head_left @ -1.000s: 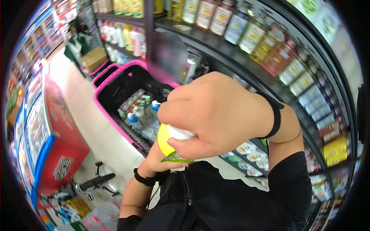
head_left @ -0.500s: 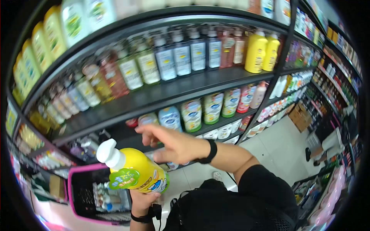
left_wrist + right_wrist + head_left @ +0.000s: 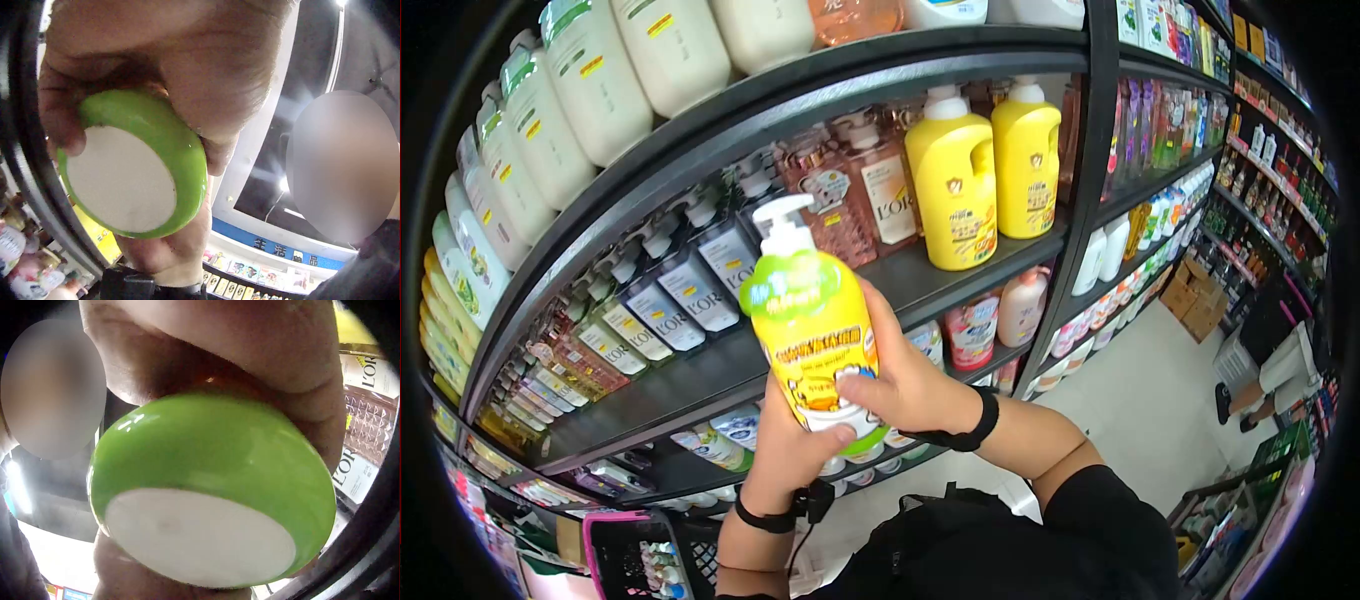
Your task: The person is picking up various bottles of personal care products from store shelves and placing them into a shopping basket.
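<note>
Both hands hold a yellow pump bottle (image 3: 815,335) with a white pump head and a green cloud-shaped tag, upright with a slight tilt. The left hand (image 3: 792,440) grips its lower left side, thumb across the front. On the right side, the right hand (image 3: 905,385) wraps round it with the thumb on the printed label. The wrist views show the bottle's green base (image 3: 181,162) with a white underside, and the same base (image 3: 212,450) between the palms. Behind it, two larger yellow bottles (image 3: 953,185) stand on the shelf.
Dark shelves (image 3: 700,395) curve across the view, holding rows of pump bottles (image 3: 665,310) and white bottles (image 3: 590,85) above. A black basket with a pink rim (image 3: 615,518) containing bottles is at lower left. To the right lie a tiled aisle (image 3: 1115,370), cardboard boxes (image 3: 1195,300) and another person's legs.
The right hand, previously off the bottle with fingers spread, now grips it. The bottle has been raised and turned more upright, and the view has moved closer to the yellow bottles on the shelf.
</note>
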Demonstrator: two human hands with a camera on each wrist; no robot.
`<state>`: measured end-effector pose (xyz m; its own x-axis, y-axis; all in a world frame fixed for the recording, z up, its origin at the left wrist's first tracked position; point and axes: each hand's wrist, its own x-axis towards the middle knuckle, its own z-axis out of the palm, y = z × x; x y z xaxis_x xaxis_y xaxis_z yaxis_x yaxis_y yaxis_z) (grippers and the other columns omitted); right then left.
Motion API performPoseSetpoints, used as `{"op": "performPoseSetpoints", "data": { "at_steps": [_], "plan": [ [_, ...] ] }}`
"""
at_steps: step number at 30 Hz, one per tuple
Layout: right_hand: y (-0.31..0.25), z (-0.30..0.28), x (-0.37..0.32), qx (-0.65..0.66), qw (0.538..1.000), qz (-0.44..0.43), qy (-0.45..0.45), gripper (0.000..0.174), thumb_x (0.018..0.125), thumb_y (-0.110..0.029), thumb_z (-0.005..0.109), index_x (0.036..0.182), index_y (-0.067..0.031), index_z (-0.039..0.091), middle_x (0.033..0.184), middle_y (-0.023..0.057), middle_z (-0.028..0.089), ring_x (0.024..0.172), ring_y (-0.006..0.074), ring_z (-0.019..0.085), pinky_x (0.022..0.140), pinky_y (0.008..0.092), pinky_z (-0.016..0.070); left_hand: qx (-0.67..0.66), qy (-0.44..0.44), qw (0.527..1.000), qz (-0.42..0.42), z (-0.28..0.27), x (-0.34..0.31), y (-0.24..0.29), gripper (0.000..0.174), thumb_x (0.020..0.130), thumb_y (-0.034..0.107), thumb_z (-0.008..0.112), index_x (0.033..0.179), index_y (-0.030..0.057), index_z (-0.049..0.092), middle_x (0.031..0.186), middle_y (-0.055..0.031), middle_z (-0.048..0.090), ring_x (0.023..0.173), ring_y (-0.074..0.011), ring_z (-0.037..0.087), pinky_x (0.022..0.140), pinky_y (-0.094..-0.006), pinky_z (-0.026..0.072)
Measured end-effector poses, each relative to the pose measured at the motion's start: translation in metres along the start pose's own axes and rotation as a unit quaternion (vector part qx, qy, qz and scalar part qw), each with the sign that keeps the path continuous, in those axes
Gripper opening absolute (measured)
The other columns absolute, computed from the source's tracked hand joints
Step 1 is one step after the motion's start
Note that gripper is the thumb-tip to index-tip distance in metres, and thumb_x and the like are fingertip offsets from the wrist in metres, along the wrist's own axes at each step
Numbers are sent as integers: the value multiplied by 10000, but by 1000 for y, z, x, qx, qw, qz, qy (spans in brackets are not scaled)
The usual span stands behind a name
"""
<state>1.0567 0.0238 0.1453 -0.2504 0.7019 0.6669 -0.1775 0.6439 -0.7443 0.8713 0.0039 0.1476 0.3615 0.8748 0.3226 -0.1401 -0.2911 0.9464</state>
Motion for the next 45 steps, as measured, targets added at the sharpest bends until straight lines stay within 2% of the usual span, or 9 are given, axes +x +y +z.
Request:
{"op": "performPoseSetpoints", "data": {
  "at_steps": [5,11,19,25,27,32,35,42,45],
  "plan": [
    [16,-37,26,69,997,-23,30,924,967,-294,655,1569,58,48,1520,231,370,1404,280,405,1156,390,334,11,-23,999,22,15,51,-4,902,762,296,879,1435,-10,362,1332,-126,586,1199,-219,604,1030,-365,487],
    [33,-62,54,42,996,-80,23,981,952,-369,675,1561,78,49,1515,250,374,1403,310,410,1161,398,329,26,-55,997,41,7,96,-12,940,753,343,892,1443,-7,358,1344,-120,583,1214,-215,598,1038,-362,483],
    [61,-81,66,-46,996,-70,18,1053,927,-465,688,1555,102,61,1502,283,398,1394,349,435,1154,403,343,47,-72,996,-21,-4,120,-25,842,773,150,857,1449,17,373,1343,-97,585,1225,-204,589,1052,-359,477],
    [60,-89,51,-197,975,-63,76,881,968,-320,648,1557,82,130,1496,294,399,1393,386,434,1155,416,344,52,-44,998,7,8,136,-42,831,753,57,853,1438,11,385,1337,-113,590,1227,-206,583,1052,-370,477],
    [52,-86,39,-196,975,-39,102,784,944,-168,659,1537,84,212,1482,309,402,1399,419,415,1157,433,339,36,-43,998,8,16,146,-44,819,759,52,851,1434,9,389,1336,-114,591,1235,-207,578,1051,-371,478],
    [43,-87,-31,-321,936,-104,99,662,877,-123,716,1432,76,414,1453,311,438,1319,471,475,1124,482,385,85,-11,996,-22,17,144,-41,806,771,69,853,1433,-1,399,1349,-120,594,1243,-211,573,1072,-372,455],
    [65,-94,-80,-305,946,-83,71,619,837,-89,736,1388,48,487,1413,259,490,1263,377,548,1090,431,421,114,16,993,-22,17,143,-50,799,788,101,850,1436,-8,396,1341,-134,606,1240,-216,576,1082,-363,437],
    [136,-92,-194,-185,964,185,45,435,880,-35,670,1290,34,543,1303,199,526,946,263,668,853,345,558,201,46,979,7,29,142,-44,762,811,142,832,1419,-24,404,1304,-163,632,1238,-229,587,1070,-361,437],
    [166,-89,-247,-248,938,242,-9,416,889,-64,665,1284,18,563,1228,198,581,900,254,695,800,340,564,195,40,979,37,28,143,-48,768,807,140,831,1420,-25,398,1312,-170,623,1239,-226,586,1068,-359,437]
  ]
}}
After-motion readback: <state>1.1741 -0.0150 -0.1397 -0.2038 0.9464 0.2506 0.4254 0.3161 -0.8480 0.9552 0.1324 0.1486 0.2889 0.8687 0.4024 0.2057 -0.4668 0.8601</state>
